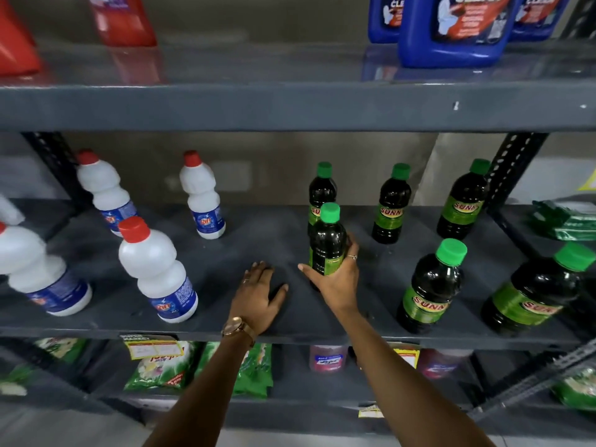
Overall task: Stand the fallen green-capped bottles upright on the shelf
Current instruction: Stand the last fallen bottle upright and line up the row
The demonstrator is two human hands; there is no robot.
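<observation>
Several dark bottles with green caps and green labels stand upright on the right half of the dark grey shelf (225, 253). My right hand (335, 279) is wrapped around the lower body of one of them, a green-capped bottle (327, 240) that stands upright near the shelf's middle. Directly behind it stands another green-capped bottle (322, 188). Further right are bottles at the back (391, 204) (462, 201) and at the front (430, 285) (535, 291). My left hand (258, 295) rests flat on the shelf board, fingers spread, holding nothing.
White bottles with red caps (158, 269) (201, 195) (103, 188) stand on the left half of the shelf. Blue jugs (451, 30) and red containers (122, 21) sit on the shelf above. Green packets (154, 366) lie on the shelf below. A perforated upright post (512, 169) stands at the right.
</observation>
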